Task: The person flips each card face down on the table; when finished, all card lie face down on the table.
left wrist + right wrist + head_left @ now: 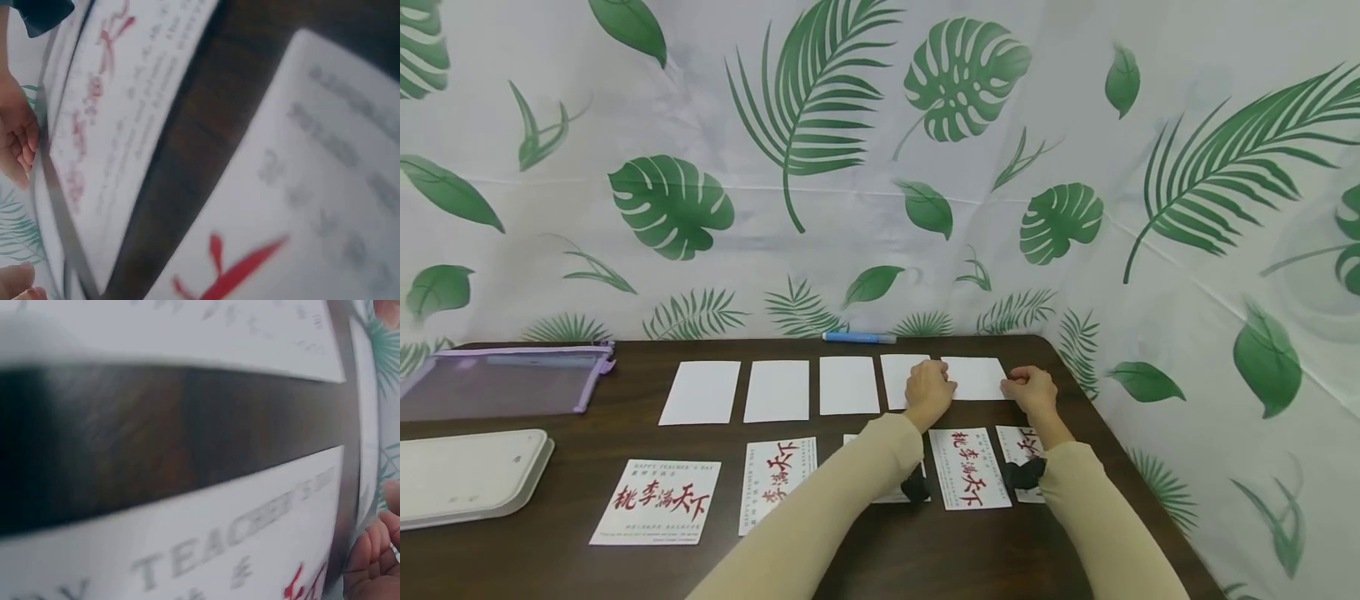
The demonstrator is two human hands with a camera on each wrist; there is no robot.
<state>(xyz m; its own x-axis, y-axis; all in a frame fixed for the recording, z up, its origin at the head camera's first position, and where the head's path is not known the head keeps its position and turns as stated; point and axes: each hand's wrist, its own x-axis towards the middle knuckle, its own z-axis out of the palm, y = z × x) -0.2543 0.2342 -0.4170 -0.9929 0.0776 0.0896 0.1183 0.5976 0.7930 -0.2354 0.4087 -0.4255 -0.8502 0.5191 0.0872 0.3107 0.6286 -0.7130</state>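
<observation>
At the right end of the back row lies a blank white card (976,379), turned sideways. My left hand (930,387) has its fingers bent and pinches the left edge of this card, partly covering the neighbouring white card (895,379). At the opposite edge, my right hand (1033,392) holds the card between thumb and fingertips. Below my wrists are printed cards with red characters, among them one upright card (970,471) and another (1018,446) partly hidden by the right forearm. In the right wrist view, curled right-hand fingers (372,553) show beside the white card's edge (367,425).
Further left in the back row lie more blank cards (700,392). A printed card (655,502) lies at the front left. A blue marker (859,337) rests by the back edge. On the left are a purple mesh pouch (497,387) and a white case (467,479).
</observation>
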